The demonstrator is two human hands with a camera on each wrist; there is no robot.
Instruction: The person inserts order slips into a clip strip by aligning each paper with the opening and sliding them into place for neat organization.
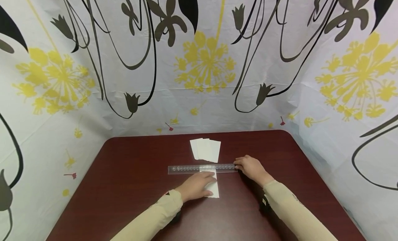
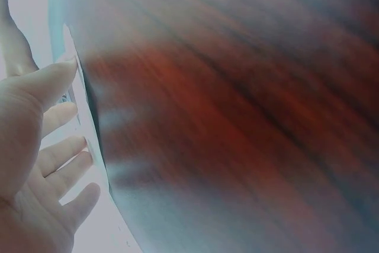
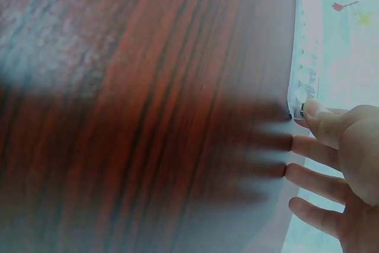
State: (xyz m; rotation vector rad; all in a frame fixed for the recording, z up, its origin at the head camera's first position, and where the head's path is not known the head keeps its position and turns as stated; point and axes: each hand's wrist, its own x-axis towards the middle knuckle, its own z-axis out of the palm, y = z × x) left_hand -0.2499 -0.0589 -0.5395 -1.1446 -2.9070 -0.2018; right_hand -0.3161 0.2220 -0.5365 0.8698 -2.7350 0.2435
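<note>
A clear plastic ruler (image 1: pixel 186 170) with a row of cut-out shapes lies across the table, overlapping the far end of a white paper slip (image 1: pixel 214 191). My left hand (image 1: pixel 196 185) rests on the slip with its fingers spread; in the left wrist view, the thumb and fingertips touch the pale paper edge (image 2: pixel 89 117). At the ruler's right end, my right hand (image 1: pixel 251 168) pinches it between thumb and forefinger. The right wrist view shows that thumb at the corner of the ruler (image 3: pixel 305 75), close to a small dark bit, while the other fingers reach to the tabletop.
Several white paper slips (image 1: pixel 205 149) lie fanned out beyond the ruler. The dark red-brown table (image 1: pixel 133 189) has rounded far corners. A white cloth with flower prints (image 1: pixel 199 109) hangs behind it and along both sides.
</note>
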